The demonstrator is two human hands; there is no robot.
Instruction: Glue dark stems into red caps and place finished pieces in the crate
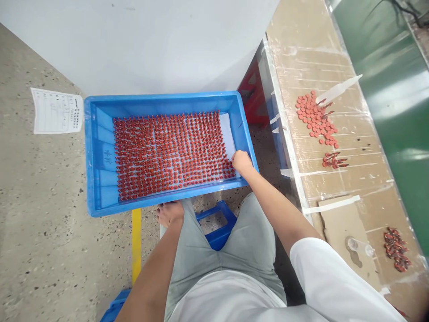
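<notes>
Carefully: a light touch at the end of the rows

At the far left of the frame, a printed paper (56, 112) juts out beside the blue bin (98, 179), which fills the centre-left. Inside it, red pieces (134, 154) stand upright in close rows, their ends pointing up, so anything brushed sideways could well topple its neighbours.

Below the bin's near rim, at bottom centre, the left hand (170, 213) rests by the knee, fingers curled and partly hidden; whether it grips the rim I cannot tell. A firm, level hold there would suit the bin best.

Right of centre, the right hand (241, 163) is curled in over the bin's lower right corner, just beside the last pieces. Its fingertips are out of sight, so I cannot tell if they pinch one. Straight up-and-down movement, with the wrist clear of the rows, seems wisest; the bare strip of pale sheet (229, 134) above it offers room.

Farther right, the bench (311, 58) bears loose red discs (313, 116).
</notes>
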